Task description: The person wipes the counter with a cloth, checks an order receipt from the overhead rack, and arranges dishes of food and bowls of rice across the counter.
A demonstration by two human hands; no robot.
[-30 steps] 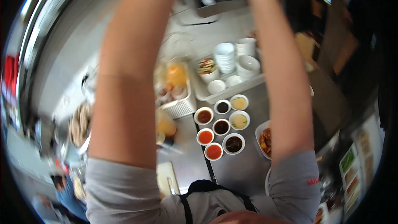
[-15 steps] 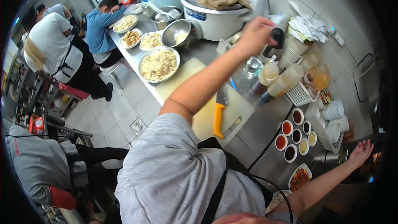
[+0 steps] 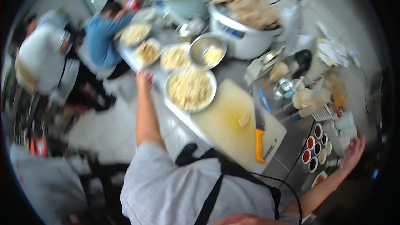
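Note:
My left hand (image 3: 144, 79) is stretched out at the left edge of the counter, near a white bowl of fried rice (image 3: 191, 89) and a dish of brownish food (image 3: 148, 53). Motion blurs its fingers. Off to the right, my right hand (image 3: 354, 152) is held out with fingers apart and nothing in it, near a group of small sauce cups (image 3: 318, 148). Between my hands lies a cutting board (image 3: 221, 131), stained yellow. On it are an orange-handled knife (image 3: 259, 143) and a small pale lump of food (image 3: 243, 120).
A steel bowl (image 3: 208, 52) and more filled dishes stand behind the rice. Farther back is a large white cooker (image 3: 243, 37) with a brown cloth on top. Squeeze bottles (image 3: 302, 98) crowd the right. Coworkers (image 3: 46, 62) occupy the left side, beyond the floor. A black cable crosses near my front.
My left hand has swung from the black-topped item among the containers to the left counter edge. The camera view has shifted, and my right hand stays out to the right.

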